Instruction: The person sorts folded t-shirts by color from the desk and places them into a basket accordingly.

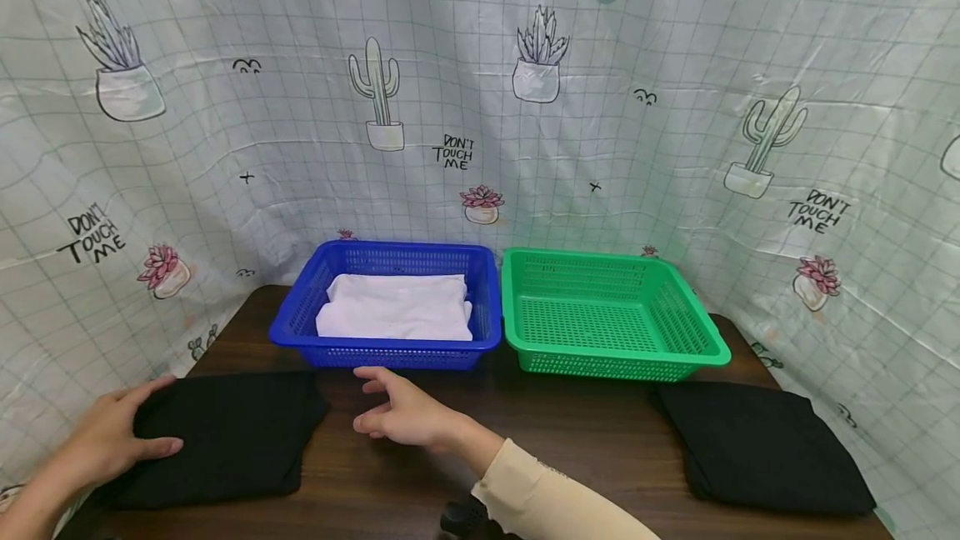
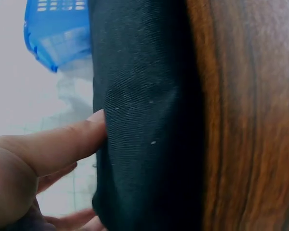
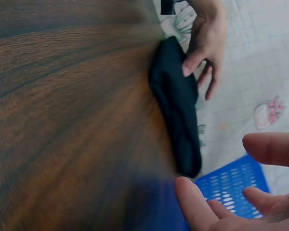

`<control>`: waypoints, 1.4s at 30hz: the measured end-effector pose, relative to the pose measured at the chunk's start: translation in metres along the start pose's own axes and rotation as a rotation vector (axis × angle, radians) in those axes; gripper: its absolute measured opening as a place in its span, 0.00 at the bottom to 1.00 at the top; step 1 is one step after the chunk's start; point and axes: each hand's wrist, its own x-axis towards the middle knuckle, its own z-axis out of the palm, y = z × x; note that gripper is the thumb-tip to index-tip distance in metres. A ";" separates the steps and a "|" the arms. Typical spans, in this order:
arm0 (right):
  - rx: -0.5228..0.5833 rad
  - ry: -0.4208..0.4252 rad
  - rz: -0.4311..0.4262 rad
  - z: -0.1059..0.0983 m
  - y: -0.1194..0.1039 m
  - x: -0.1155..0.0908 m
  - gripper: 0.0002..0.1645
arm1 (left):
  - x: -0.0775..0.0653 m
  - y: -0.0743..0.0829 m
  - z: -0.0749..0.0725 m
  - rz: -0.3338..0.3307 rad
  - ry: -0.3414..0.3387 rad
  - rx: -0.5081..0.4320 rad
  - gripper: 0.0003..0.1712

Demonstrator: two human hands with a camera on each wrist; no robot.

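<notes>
A folded black cloth lies on the left side of the table. My left hand rests on its left end, thumb over the top face and fingers spread along the far left edge. In the left wrist view the thumb touches the side of the black fabric. My right hand hovers over the table between that cloth and the blue basket, fingers loosely bent with nothing in them. From the right wrist view, its fingers are apart from the cloth.
Folded white cloth lies inside the blue basket. A green basket stands beside it on the right, holding nothing. Another folded black cloth lies at the table's right. Patterned curtain surrounds the back. A small black object sits by the right sleeve.
</notes>
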 end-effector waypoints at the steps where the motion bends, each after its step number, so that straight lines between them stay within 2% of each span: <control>1: 0.029 0.004 0.012 0.002 0.002 0.001 0.43 | 0.000 0.001 0.001 -0.016 -0.008 -0.006 0.55; 5: 0.118 0.023 0.058 0.009 0.009 0.005 0.43 | 0.001 0.007 0.003 -0.064 -0.065 -0.051 0.55; 10: 0.224 0.029 0.091 0.016 0.013 0.009 0.43 | 0.007 0.017 0.008 -0.062 -0.125 -0.108 0.54; 17: 0.322 0.045 0.107 0.024 0.014 0.015 0.44 | 0.013 0.031 0.013 -0.070 -0.168 -0.139 0.54; 19: 0.347 0.055 0.116 0.026 0.013 0.017 0.45 | 0.012 0.035 0.013 -0.093 -0.193 -0.190 0.55; 26: 0.430 0.052 0.140 0.031 0.012 0.022 0.46 | 0.013 0.039 0.015 -0.159 -0.306 -0.468 0.54; 32: 0.414 0.048 0.135 0.033 0.017 0.026 0.47 | 0.010 0.039 0.016 -0.169 -0.404 -0.652 0.51; 34: 0.398 0.052 0.127 0.033 0.018 0.028 0.47 | 0.009 0.038 0.017 -0.170 -0.424 -0.687 0.50; 42: 0.248 0.114 0.059 0.031 0.018 0.030 0.46 | 0.006 0.041 0.020 -0.163 -0.516 -0.858 0.50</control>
